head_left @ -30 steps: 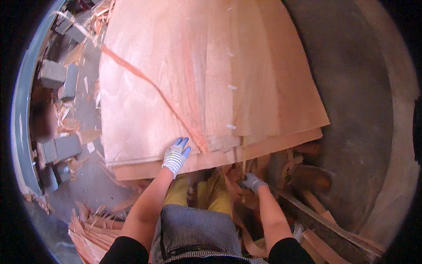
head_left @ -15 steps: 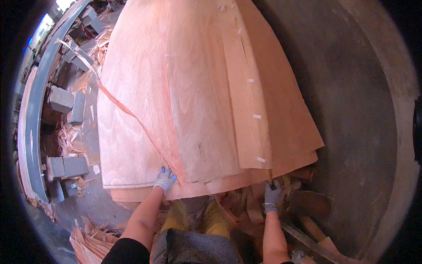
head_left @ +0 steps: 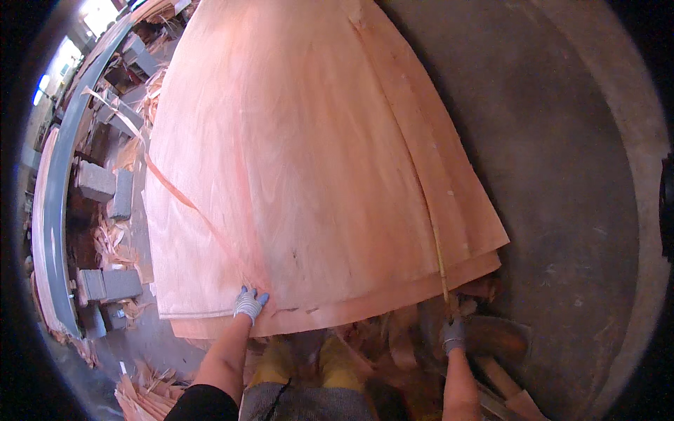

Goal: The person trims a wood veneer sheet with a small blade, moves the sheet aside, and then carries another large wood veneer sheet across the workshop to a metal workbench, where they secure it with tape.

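Blurrily, right hand (head_left: 453, 335) gripping thin stick (head_left: 442, 266), left hand (head_left: 248, 304) splayed on top-cropped veneer (head_left: 316, 189).

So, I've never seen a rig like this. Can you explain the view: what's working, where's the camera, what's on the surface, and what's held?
There's no machine: a person works with two gloved hands. The view comes from a fisheye camera on their head, looking down, so straight edges bend near the rim. Picture left is their left.

Before them lie large, layered sheets that look like thin wood. A narrow reddish strip slants across the left part. Grey blocks stand off to the left.

The left hand, in a striped glove, lies open near the sheets' near edge. The right hand, in a grey glove, appears closed around a thin yellowish stick reaching over that edge; its grip is partly blurred.
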Demonstrator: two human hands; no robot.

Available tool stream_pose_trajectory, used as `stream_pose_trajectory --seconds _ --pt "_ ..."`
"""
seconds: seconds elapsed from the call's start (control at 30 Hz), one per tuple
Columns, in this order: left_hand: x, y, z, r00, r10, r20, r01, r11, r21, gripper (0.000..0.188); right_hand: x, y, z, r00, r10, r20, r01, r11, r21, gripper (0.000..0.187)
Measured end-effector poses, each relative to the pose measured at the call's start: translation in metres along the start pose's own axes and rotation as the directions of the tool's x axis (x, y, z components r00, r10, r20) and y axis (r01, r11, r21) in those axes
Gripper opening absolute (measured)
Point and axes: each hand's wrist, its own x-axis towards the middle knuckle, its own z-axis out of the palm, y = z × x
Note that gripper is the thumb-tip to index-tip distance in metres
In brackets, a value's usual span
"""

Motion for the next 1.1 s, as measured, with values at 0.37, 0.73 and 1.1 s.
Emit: stream_pose_trajectory --seconds 0.37,0.73,1.1 --pt "0.022 -0.017 0.026 0.954 -0.236 -0.185 0.212 0.967 -0.138 0.042 -0.004 -0.010 -0.140 0.928 -0.024 -0.371 -0.068 0.970 -0.233 0.043" --pt "-0.040 -0.123 -0.001 0.969 -0.139 -0.203 -0.099 0.538 -0.837 0.015 -0.138 -0.031 -0.130 0.941 0.045 -0.336 -0.009 0.994 0.108 0.034" --pt "-0.157 -0.143 -0.083 0.991 0.116 -0.069 -0.111 0.409 -0.906 0.018 -0.196 -0.121 -0.116 0.971 -0.017 -0.238 0.077 0.966 0.248 0.032"
